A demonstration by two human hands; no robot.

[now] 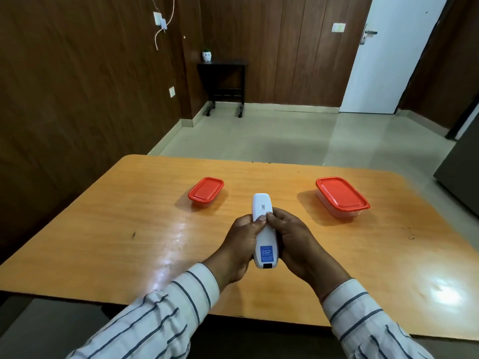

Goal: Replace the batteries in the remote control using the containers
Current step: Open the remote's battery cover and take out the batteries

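A white remote control with a blue label on its back is held above the orange table, back side up. My left hand grips its left side and my right hand grips its right side. Both thumbs press side by side on the back cover near the middle. A small container with a red lid stands on the table to the far left of the remote. A larger clear container with a red lid stands to the far right. Both lids are on, and their contents are hidden.
The table's near edge runs under my striped sleeves. Beyond the far edge are a tiled floor, wood-panelled walls, a small dark side table and a white door. A dark cabinet stands at the right.
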